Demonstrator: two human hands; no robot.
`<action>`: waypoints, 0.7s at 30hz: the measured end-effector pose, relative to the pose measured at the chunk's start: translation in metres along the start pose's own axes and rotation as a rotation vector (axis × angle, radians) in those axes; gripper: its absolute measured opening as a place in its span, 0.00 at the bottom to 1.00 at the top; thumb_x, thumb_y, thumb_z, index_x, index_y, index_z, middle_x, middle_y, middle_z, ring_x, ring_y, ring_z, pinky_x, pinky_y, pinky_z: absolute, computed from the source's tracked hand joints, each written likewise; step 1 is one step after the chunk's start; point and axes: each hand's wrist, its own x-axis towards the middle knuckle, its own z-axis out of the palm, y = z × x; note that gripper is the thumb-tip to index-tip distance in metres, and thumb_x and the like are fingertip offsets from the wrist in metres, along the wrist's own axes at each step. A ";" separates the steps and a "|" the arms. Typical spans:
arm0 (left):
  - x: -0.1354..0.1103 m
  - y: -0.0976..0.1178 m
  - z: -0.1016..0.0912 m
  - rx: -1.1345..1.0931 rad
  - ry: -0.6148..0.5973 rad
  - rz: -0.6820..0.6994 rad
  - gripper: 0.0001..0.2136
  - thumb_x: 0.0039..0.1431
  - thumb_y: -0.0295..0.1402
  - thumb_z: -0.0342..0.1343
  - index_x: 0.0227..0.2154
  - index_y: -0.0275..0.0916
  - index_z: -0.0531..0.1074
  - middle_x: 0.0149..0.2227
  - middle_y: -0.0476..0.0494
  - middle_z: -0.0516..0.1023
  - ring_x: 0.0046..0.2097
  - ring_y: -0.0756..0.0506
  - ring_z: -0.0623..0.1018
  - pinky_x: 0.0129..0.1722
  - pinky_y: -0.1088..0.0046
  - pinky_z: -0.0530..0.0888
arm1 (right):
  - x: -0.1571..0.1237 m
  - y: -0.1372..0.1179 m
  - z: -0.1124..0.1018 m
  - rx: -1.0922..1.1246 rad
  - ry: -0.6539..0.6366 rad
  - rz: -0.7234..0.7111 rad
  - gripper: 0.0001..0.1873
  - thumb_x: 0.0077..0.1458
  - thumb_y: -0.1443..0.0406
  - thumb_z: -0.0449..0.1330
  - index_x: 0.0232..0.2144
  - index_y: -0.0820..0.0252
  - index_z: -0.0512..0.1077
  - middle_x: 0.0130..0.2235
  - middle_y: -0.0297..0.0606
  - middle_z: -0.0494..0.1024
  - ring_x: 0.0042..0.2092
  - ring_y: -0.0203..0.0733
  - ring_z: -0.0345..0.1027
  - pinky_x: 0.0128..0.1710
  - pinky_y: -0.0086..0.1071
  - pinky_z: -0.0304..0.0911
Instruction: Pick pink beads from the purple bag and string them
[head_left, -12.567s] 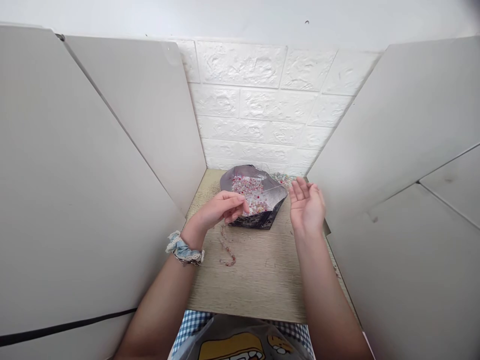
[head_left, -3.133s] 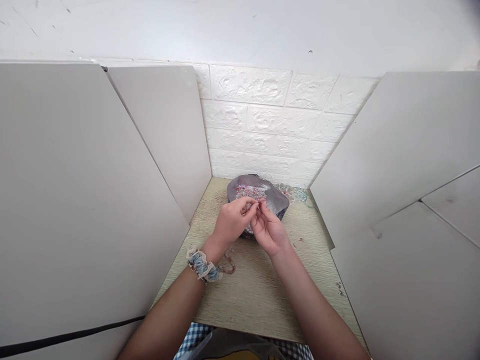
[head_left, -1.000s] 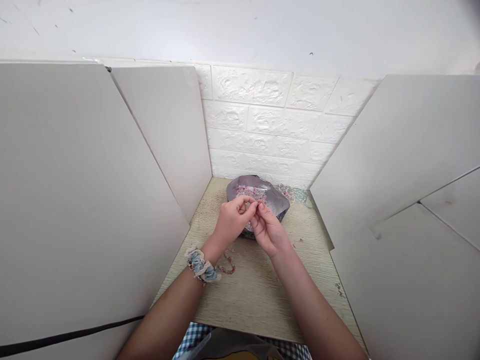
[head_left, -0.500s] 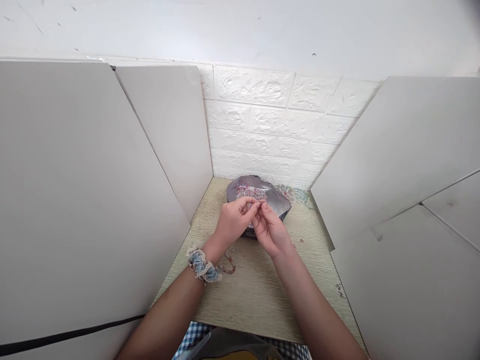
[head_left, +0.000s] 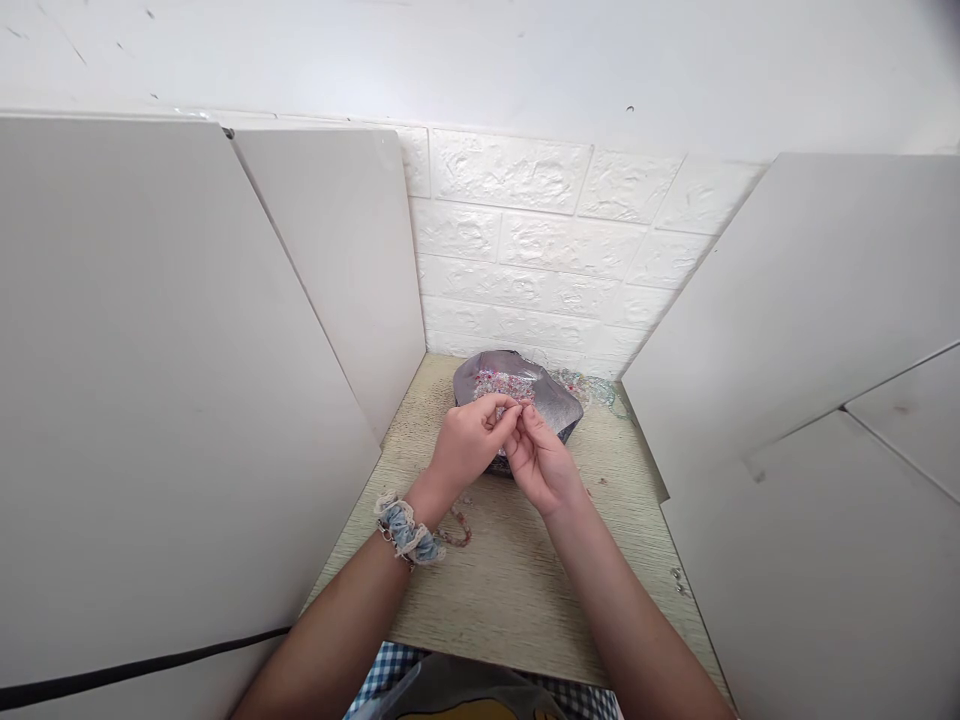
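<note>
My left hand (head_left: 474, 436) and my right hand (head_left: 541, 458) meet fingertip to fingertip, both pinched closed. Whatever lies between the fingertips is too small to make out. Directly behind and below them sits a dark grey, plastic-lined container (head_left: 556, 398) with many small pink, red and clear beads (head_left: 504, 384) in it. From under my left wrist a strand of reddish beads (head_left: 459, 530) curves out onto the wooden tabletop (head_left: 517, 590). A blue scrunchie with lace edging (head_left: 409, 530) circles my left wrist.
Strands of clear and pale-blue beads (head_left: 592, 388) lie behind the container on the right. White panels (head_left: 330, 240) (head_left: 810, 300) wall in both sides, and a white brick-patterned wall (head_left: 525, 240) stands behind. Small shiny bits (head_left: 678, 580) rest by the table's right edge.
</note>
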 end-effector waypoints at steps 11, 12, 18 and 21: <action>0.000 0.001 -0.001 0.003 0.000 -0.014 0.09 0.53 0.36 0.49 0.28 0.38 0.71 0.19 0.53 0.69 0.20 0.56 0.65 0.24 0.81 0.63 | 0.001 0.000 -0.002 -0.048 -0.029 -0.020 0.03 0.45 0.73 0.58 0.27 0.64 0.68 0.31 0.35 0.73 0.35 0.30 0.68 0.38 0.23 0.66; 0.000 0.000 -0.001 0.009 -0.006 -0.011 0.09 0.53 0.36 0.49 0.28 0.38 0.71 0.19 0.53 0.69 0.20 0.56 0.65 0.24 0.81 0.63 | 0.001 0.000 -0.002 -0.050 -0.030 -0.022 0.03 0.45 0.73 0.58 0.27 0.64 0.68 0.31 0.35 0.73 0.35 0.30 0.68 0.38 0.23 0.66; 0.000 -0.001 -0.001 0.032 -0.020 -0.003 0.10 0.53 0.36 0.48 0.29 0.38 0.72 0.21 0.51 0.71 0.22 0.55 0.66 0.25 0.80 0.64 | 0.000 -0.001 -0.001 -0.091 -0.017 -0.029 0.03 0.46 0.73 0.57 0.27 0.63 0.68 0.31 0.35 0.73 0.35 0.30 0.68 0.38 0.23 0.66; 0.000 0.000 -0.002 0.025 -0.014 -0.006 0.10 0.53 0.36 0.48 0.29 0.38 0.72 0.21 0.51 0.71 0.22 0.55 0.66 0.25 0.81 0.64 | -0.001 -0.002 -0.001 -0.106 -0.029 -0.037 0.04 0.45 0.73 0.58 0.27 0.63 0.67 0.31 0.35 0.73 0.35 0.30 0.68 0.38 0.23 0.66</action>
